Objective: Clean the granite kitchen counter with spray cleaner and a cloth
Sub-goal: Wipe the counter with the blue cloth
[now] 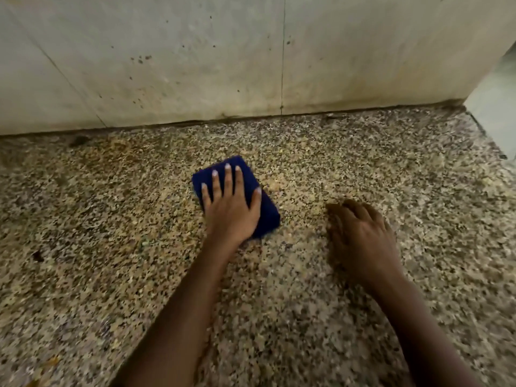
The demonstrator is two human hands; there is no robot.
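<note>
Wiping step in hand: a folded cloth pressed flat on the granite, no spray bottle in view.

Near the middle of the speckled counter (111, 191), the left hand (230, 208) lies palm-down on the dark blue cloth (268, 210), fingers (229, 180) spread wide and pinning it rather than gripping. The cloth looks like a neat folded rectangle, angled toward the far wall (195, 65), which carries dark spatter (not the counter's job, perhaps). To the right, apart from the cloth, the right hand (360, 233) is blurred, fingers loosely curled, holding nothing that I can see. Next, I judge, a firm stroke outward, keeping the pad flat.
</note>
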